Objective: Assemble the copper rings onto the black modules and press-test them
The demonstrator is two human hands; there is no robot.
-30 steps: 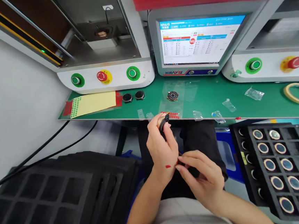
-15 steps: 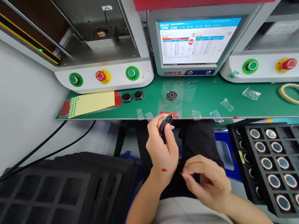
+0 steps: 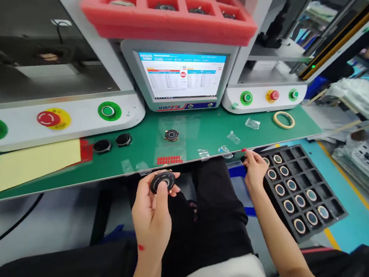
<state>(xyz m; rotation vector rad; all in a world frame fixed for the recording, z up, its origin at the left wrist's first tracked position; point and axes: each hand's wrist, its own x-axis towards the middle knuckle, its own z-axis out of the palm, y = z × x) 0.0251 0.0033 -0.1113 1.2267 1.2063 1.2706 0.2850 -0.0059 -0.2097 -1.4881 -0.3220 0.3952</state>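
My left hand (image 3: 152,214) is closed around a round black watch part (image 3: 162,182), thumb on its face, just in front of the bench edge. A small red mark shows on the left wrist. My right hand (image 3: 254,167) is at the bench's front edge, fingertips pinched beside a small red piece (image 3: 244,150); whether it grips the piece is unclear. Another round watch part (image 3: 171,135) lies on a clear sheet with red stickers (image 3: 169,160). Two dark watch parts (image 3: 102,146) sit farther left on the green bench (image 3: 203,132).
A monitor (image 3: 182,76) stands between two machines with buttons. Above it is a red foam tray (image 3: 168,25). Plastic scraps (image 3: 234,137) and a tape roll (image 3: 283,120) lie on the bench. A black tray (image 3: 304,179) of round parts is at right.
The view has swung right. My right hand has moved away from my left, out to the bench edge. My left hand has turned the watch part so that its flat face shows.
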